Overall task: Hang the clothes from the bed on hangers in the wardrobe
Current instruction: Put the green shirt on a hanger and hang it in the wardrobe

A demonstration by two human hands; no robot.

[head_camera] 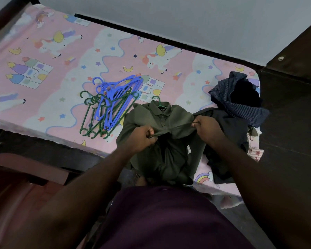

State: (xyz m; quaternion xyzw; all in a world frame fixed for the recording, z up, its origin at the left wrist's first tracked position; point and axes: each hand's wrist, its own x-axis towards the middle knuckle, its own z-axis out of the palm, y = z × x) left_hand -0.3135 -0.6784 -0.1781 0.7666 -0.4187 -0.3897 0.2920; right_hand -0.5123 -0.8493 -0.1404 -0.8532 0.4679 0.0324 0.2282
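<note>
An olive green polo shirt (147, 114) lies on the bed (52, 72) near its front edge, collar away from me. A green hanger's hook (159, 101) sticks out of the collar. My left hand (142, 137) grips the shirt's hem on the left, and my right hand (205, 126) pinches the hem on the right, stretching the fabric between them. A pile of blue and green plastic hangers (109, 106) lies just left of the shirt. More clothes (235, 97), dark and striped, are heaped at the bed's right end.
The bed has a pink unicorn-print sheet and a dark wooden frame (133, 22) against a grey wall. A reddish-brown plastic chair (22, 177) stands at lower left. A dark wooden panel (294, 51) rises to the right.
</note>
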